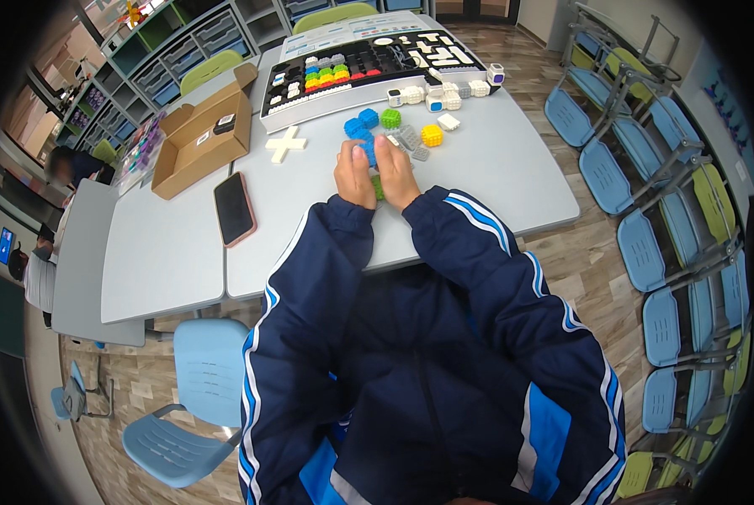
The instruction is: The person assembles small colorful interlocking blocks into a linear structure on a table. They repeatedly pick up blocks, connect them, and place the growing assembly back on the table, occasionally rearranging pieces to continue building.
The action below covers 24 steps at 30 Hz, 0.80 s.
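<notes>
My left hand (356, 177) and my right hand (396, 175) are close together over the table, thumbs up and fingers closed around a cluster of blue studded building blocks (361, 126). The cluster's far end sticks out past my fingertips. Between my wrists a bit of a green block (378, 187) shows; whether it is joined to the blue ones I cannot tell. Just beyond my hands lie another green block (390, 119), grey pieces (408, 137), a yellow block (431, 135) and a white block (448, 123). My palms hide the near part of the blue cluster.
A wide tray (310, 114) of sorted blocks stands at the back, with white blocks (451, 98) along its front. To the left are a white cross-shaped piece (286, 145), an opened cardboard box (175, 160) and a phone (235, 209). Stacked chairs (638, 177) line the right.
</notes>
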Tool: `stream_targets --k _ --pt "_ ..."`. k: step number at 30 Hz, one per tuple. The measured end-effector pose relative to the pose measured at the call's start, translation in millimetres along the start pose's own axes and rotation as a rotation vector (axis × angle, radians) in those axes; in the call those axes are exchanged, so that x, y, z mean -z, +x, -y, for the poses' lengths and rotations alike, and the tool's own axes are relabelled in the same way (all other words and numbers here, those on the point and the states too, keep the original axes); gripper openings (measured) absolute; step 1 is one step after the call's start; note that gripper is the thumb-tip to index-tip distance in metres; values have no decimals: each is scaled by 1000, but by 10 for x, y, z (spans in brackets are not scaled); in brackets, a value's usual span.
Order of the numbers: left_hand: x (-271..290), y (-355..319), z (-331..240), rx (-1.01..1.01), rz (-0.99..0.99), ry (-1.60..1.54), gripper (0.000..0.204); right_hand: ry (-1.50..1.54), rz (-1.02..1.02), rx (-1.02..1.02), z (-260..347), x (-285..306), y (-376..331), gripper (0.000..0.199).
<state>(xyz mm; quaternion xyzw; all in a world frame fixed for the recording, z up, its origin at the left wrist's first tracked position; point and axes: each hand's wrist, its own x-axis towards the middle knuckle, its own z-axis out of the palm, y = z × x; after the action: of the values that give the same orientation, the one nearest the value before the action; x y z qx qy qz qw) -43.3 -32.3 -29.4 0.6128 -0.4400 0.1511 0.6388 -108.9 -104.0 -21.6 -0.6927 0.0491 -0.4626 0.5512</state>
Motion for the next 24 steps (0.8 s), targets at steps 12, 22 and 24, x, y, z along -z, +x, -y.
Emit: stream_targets --k 12,22,24 --pt "-32 0 8 203 -89 -290 54 240 -57 -269 -32 49 33 55" --pt "242 60 178 90 -100 -22 41 -361 -48 150 -41 188 79 23" --pt "316 64 223 114 -141 17 34 -480 -13 200 -18 201 74 18"
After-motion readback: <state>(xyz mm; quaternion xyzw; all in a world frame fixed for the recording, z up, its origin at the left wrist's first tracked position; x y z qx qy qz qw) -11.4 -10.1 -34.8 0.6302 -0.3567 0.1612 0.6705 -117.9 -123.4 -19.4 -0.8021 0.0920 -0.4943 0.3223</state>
